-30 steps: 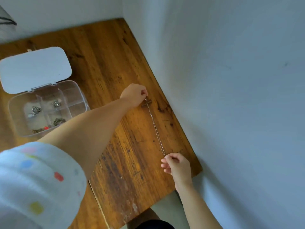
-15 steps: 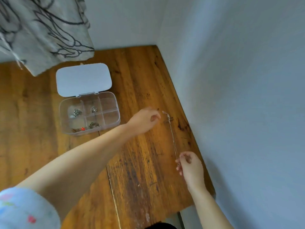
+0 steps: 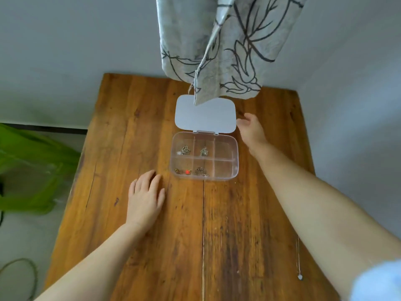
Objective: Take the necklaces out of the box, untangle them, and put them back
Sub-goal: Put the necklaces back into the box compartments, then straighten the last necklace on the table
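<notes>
A clear plastic compartment box [image 3: 236, 168] stands on the wooden table [image 3: 130, 127], its white lid [image 3: 208, 118] folded open behind it. Small tangled necklaces lie in the back-left [image 3: 185, 150], back-middle [image 3: 204, 151], front-left [image 3: 182, 171] and front-middle [image 3: 201, 171] compartments. The front-left one has a red bead. My right hand [image 3: 250, 130] hovers open beside the lid's right edge. My left hand [image 3: 145, 196] rests flat and open on the table, just off the box's front-left corner. A thin straightened necklace [image 3: 298, 259] lies along the table's right side, partly hidden by my right arm.
A patterned curtain [image 3: 227, 46] hangs down over the back of the lid. Grey walls close in behind and to the right of the table. A green bag [image 3: 32, 166] and a looped cord [image 3: 23, 272] are on the floor to the left.
Both hands have let go of the thin chain, which now lies on the table at the right. The view has swung left, and both hands have moved over beside the box.
</notes>
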Demonstrator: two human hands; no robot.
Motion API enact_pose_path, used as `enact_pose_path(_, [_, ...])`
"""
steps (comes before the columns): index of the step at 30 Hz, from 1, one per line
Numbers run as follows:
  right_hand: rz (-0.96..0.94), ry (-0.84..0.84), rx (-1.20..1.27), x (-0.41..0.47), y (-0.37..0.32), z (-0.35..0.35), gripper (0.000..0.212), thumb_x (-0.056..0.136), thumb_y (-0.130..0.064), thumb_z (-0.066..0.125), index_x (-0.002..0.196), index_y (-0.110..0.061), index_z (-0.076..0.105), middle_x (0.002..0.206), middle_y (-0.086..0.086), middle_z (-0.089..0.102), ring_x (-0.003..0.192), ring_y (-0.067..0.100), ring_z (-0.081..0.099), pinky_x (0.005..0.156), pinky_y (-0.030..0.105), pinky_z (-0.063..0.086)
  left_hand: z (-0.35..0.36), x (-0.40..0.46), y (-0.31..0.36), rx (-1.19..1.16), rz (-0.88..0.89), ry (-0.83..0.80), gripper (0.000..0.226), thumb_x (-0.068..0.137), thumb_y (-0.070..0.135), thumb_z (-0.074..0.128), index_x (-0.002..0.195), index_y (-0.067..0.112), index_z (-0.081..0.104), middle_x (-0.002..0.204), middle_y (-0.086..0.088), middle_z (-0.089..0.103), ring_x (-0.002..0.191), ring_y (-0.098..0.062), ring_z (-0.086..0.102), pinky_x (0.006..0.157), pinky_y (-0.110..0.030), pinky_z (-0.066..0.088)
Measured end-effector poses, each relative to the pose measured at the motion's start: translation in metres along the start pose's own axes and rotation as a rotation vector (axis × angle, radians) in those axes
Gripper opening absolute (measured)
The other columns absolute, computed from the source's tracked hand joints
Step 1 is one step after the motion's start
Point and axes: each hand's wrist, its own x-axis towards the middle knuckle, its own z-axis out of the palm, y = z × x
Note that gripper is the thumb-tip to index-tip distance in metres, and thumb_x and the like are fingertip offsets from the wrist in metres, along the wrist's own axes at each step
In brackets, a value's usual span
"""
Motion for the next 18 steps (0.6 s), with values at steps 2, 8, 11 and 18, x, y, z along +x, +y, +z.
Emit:
enact_pose_path(2, [0.125,-0.078,0.137,0.02,0.004,0.008,0.043,0.097,-0.021,0.048,0.136,-0.004,0.043,0.136,0.01,0.054,0.126,0.027,0.051,0.101,0.037,0.046,0.015,-0.002,-0.003,0.042,0.006,0.006,0.05,0.09,0.036,0.029,0.125,0.008,0.051,0.133,-0.016,0.05,0.125,-0.031,0.039,0.108,-0.049,0.025])
enact_pose_path(8, [0.196,-0.133,0.38,0.028,0.012,0.013,0.035,0.094,0.0,0.048,0.129,-0.003,0.051,0.129,0.013,0.06,0.119,0.027,0.057,0.093,0.037,0.05,0.023,-0.003,-0.005,0.081,0.014,0.048,0.05,0.092,0.035,0.027,0.131,0.009,0.046,0.137,-0.016,0.046,0.13,-0.03,0.034,0.111,-0.044,0.013])
enact_pose_path(11, [0.191,-0.154,0.437,0.023,0.014,0.009,0.04,0.095,0.0,0.047,0.134,-0.006,0.048,0.128,0.01,0.06,0.118,0.026,0.057,0.092,0.035,0.048,0.024,-0.003,-0.005,0.083,0.004,0.034,0.051,0.092,0.035,0.026,0.131,0.009,0.046,0.138,-0.016,0.046,0.131,-0.031,0.035,0.112,-0.044,0.013])
enact_pose_path(18, [-0.085,-0.129,0.271,-0.001,0.015,-0.01,0.029,0.095,-0.007,0.05,0.124,-0.008,0.057,0.121,0.005,0.065,0.112,0.018,0.059,0.088,0.026,0.05,0.021,-0.002,-0.003,0.09,-0.019,0.002,0.052,0.092,0.037,0.024,0.132,0.01,0.045,0.139,-0.016,0.045,0.132,-0.031,0.034,0.113,-0.044,0.011])
